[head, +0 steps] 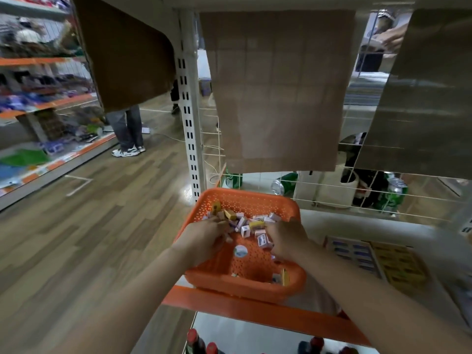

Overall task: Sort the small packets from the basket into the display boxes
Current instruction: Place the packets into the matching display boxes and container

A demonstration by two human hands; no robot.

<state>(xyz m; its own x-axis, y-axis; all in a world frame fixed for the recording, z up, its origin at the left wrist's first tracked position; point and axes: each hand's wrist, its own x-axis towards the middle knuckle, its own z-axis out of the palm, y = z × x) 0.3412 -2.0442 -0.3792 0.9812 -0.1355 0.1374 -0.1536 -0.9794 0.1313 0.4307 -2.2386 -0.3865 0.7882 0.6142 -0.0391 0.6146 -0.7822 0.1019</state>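
Observation:
An orange perforated basket (255, 284) sits on the white shelf at its left end, overhanging the orange front edge. Several small packets (251, 223), white-purple and yellow, lie heaped at its far side; a yellow packet (284, 276) leans in the near right corner. My left hand (204, 238) reaches into the pile from the left, fingers curled among packets. My right hand (287, 238) digs in from the right, fingers curled round white-purple packets. To the right lie two display boxes, one with blue packets (355, 254) and one with yellow packets (401, 267).
A white slotted upright (190, 111) rises behind the basket. Brown cardboard sheets (278, 93) hang on the wire mesh back. Green cans (394, 192) lie behind the mesh. Dark bottles (196, 343) stand on the shelf below. A person (129, 134) stands in the aisle at left.

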